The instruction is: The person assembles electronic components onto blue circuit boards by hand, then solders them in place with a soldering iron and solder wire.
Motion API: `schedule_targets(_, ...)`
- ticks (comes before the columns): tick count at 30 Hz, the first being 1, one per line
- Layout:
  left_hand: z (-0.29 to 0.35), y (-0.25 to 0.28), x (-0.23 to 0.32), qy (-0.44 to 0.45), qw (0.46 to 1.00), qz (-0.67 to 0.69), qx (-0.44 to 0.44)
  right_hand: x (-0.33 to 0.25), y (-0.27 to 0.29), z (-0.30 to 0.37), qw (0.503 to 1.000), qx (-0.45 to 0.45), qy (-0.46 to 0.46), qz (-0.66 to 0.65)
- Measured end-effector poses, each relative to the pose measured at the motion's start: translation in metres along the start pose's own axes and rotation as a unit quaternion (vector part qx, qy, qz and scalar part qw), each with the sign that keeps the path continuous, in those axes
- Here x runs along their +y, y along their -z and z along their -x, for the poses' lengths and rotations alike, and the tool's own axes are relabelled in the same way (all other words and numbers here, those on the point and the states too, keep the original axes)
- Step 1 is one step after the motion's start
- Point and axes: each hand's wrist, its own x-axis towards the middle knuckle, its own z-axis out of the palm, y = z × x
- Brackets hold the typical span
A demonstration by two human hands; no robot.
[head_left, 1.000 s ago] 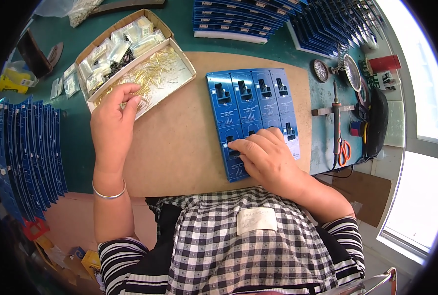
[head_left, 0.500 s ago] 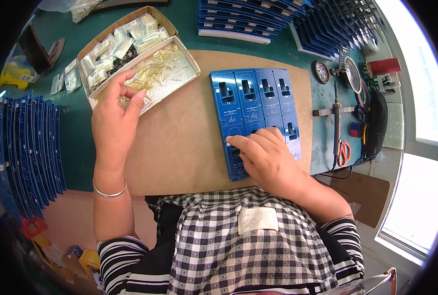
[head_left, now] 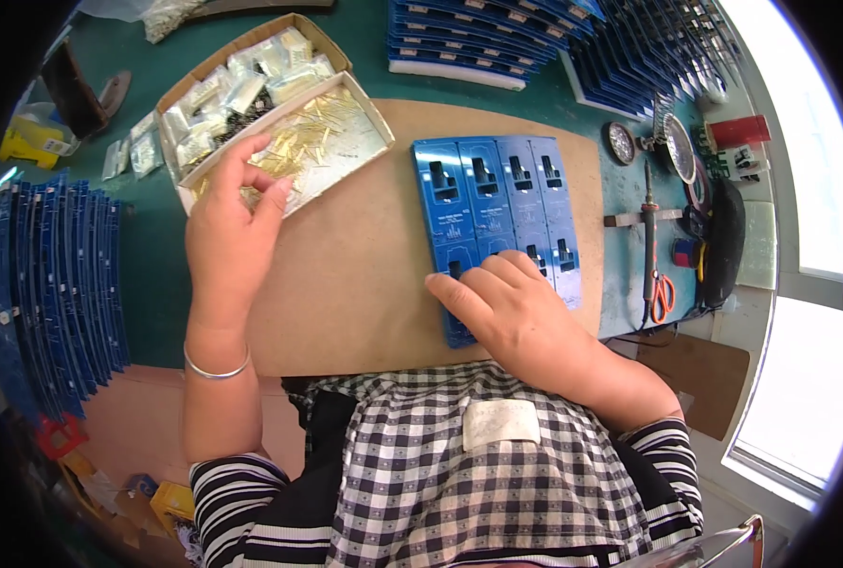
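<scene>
Lying on the board (head_left: 346,293), the panel (head_left: 478,197) looks light, stiff and fragile, best held by its edges. The right hand (head_left: 514,308) curls over it, gripping or not I cannot tell; the left hand (head_left: 230,222), finger and thumb parted, hovers by the pins (head_left: 325,121).

No word or number is legible to you here. The blue circuit-board panel (head_left: 499,210) in front of you carries fine white lettering below its dark cut-outs, too small to make out. The pale cloth patch (head_left: 501,426) on your checked apron (head_left: 421,473) bears only faint, blurred marks. The yellow package (head_left: 26,147) on your left has a white label, unreadable too.
</scene>
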Motion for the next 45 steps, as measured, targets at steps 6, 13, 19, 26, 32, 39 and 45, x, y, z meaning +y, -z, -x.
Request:
schedule_targets(6,0.001,0.001,0.004,0.002,0.999,-0.039,-0.002,0.014,-0.007,0.009,0.997,0.059,0.005,-0.047)
schedule_targets(13,0.013,0.003,0.011,-0.040,0.997,-0.047,0.048,0.009,-0.029,0.033,0.985,0.164,0.042,0.032)
schedule_targets(19,0.041,-0.006,0.040,-0.183,0.979,-0.066,0.063,0.016,-0.037,0.061,0.988,0.116,0.043,0.096)
schedule_targets(26,0.093,-0.047,0.061,-0.209,0.977,-0.017,-0.038,0.027,-0.039,0.057,0.984,0.124,0.075,0.101)
schedule_targets(32,0.115,-0.045,0.061,-0.190,0.979,-0.030,-0.071,0.013,-0.038,0.058,0.987,0.115,0.040,0.102)
schedule_targets(39,0.120,-0.055,0.057,-0.210,0.976,0.011,-0.063,0.009,-0.037,0.061,0.987,0.114,0.039,0.110)
schedule_targets(45,0.132,-0.055,0.063,-0.200,0.978,-0.001,-0.059,-0.007,-0.033,0.060,0.987,0.105,0.013,0.120)
